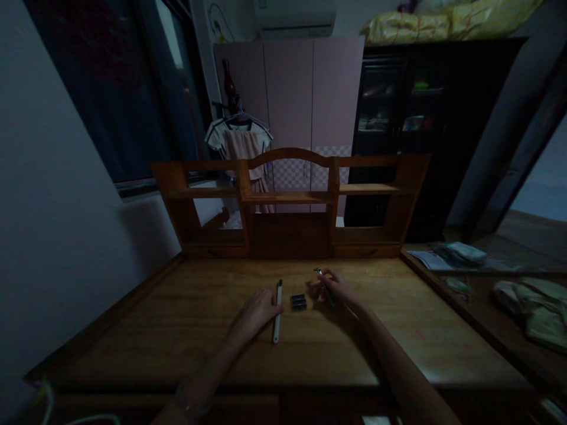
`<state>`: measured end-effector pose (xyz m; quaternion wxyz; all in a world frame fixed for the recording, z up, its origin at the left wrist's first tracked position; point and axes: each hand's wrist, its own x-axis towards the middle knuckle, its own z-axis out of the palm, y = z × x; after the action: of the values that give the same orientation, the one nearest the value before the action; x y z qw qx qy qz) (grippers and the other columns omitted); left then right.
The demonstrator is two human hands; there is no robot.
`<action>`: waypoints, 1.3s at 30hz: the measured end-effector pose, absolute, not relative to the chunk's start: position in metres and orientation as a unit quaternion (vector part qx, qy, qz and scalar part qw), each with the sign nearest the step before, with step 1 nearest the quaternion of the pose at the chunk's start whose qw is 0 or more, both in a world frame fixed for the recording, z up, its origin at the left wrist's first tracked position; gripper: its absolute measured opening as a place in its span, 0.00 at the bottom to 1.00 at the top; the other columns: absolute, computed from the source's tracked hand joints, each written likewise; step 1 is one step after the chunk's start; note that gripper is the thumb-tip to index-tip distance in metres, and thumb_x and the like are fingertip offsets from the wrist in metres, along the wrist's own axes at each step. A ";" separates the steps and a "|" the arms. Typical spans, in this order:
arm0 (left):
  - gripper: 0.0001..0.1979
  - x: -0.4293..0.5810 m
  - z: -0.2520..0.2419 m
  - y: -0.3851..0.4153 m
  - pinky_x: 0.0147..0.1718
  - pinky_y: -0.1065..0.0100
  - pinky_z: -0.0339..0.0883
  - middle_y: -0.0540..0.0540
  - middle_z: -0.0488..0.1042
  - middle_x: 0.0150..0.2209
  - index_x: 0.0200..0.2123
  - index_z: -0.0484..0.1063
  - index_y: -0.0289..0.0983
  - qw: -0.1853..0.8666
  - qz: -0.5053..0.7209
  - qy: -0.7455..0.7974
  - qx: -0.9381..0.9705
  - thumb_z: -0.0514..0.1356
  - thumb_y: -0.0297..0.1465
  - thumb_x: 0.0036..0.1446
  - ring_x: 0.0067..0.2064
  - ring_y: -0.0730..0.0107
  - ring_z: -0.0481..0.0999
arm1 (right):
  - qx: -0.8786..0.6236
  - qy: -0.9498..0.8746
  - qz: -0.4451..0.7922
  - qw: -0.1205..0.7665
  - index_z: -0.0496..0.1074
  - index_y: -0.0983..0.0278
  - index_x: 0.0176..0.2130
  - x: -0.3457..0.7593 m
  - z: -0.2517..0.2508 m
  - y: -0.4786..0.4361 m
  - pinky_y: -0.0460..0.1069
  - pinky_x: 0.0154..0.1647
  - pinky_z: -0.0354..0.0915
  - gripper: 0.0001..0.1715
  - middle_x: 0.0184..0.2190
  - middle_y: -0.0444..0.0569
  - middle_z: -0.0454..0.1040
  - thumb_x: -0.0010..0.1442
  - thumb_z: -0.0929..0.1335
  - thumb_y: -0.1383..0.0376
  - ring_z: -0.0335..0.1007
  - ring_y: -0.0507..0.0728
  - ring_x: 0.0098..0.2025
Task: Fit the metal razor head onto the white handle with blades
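On the wooden desk, my left hand (260, 308) is closed at the middle of a slim white stick (277, 327) with a dark upper end; its exact kind is too dim to tell. The stick points away from me, and my thumb lies against it. My right hand (336, 286) pinches a thin, dark-handled tool (328, 293) with a small shiny crosswise head at its top. The tool tilts to the left, and its kind is unclear. Between the hands lie several small dark cylinders, perhaps batteries (298, 303), side by side and touching neither hand.
A wooden shelf unit (290, 198) rises from the back of the desk (199, 330). To the right, a lower surface bears papers (429, 260) and a pale cloth bag (543, 313). A white cable (93, 418) shows at the bottom left. The room is dim.
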<state>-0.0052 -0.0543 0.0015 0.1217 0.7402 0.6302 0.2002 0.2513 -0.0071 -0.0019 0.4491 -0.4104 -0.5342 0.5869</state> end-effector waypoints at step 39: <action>0.22 -0.007 -0.002 0.015 0.37 0.74 0.62 0.50 0.64 0.36 0.59 0.59 0.48 0.105 0.434 0.422 0.789 0.52 0.33 0.62 0.35 0.75 0.68 | -0.387 -0.550 0.585 0.452 0.68 0.58 0.49 0.240 0.002 -0.004 0.42 0.15 0.45 0.25 0.24 0.40 0.60 0.56 0.65 0.49 0.49 0.45 0.19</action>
<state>-0.0067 0.0151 -0.0020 0.1055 0.7892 0.4219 0.4337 0.2403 -0.0038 0.0020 0.4523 -0.3871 -0.5503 0.5855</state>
